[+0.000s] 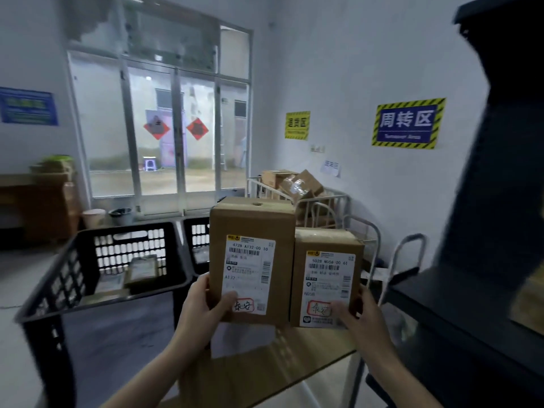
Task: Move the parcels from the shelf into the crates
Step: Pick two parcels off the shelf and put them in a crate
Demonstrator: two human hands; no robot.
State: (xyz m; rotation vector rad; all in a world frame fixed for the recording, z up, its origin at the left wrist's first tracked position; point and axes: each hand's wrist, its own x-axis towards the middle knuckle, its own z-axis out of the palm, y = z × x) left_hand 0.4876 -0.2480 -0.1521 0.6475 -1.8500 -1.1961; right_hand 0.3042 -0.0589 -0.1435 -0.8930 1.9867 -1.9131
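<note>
- A blue wall sign (28, 106) hangs at the upper left; its lettering is too blurred to read.
- Below it, at the left edge, stands a stack of brown cardboard boxes (41, 201).
- A black plastic lattice crate (88, 260) fills the lower left, with flat brown packets (142, 270) lying on its floor.
- A second black lattice crate (195, 240) stands just behind it, its right part hidden by the taller parcel.
- The left hand (203, 304) holds up the taller brown cardboard parcel with a white label (250, 260) at centre frame; its fingers (226, 299) are clamped round the lower left corner, thumb on the label.
- The shorter brown cardboard parcel with a white label (326, 278) is held right beside it, side against side. The right hand (357, 316) holds it by the lower right corner, fingers (338, 309) clamped on it and thumb on the label.
- A pale wooden bench (294, 357) lies beneath both parcels.
- Behind the parcels, a white metal-rail cart (332, 201) holds loose cardboard boxes (297, 184).
- On the right wall hang a small yellow sign (297, 125) and a blue sign with a yellow-black striped border (408, 123).
- A dark shelf unit (471, 304) takes up the right edge, close to the right hand.
</note>
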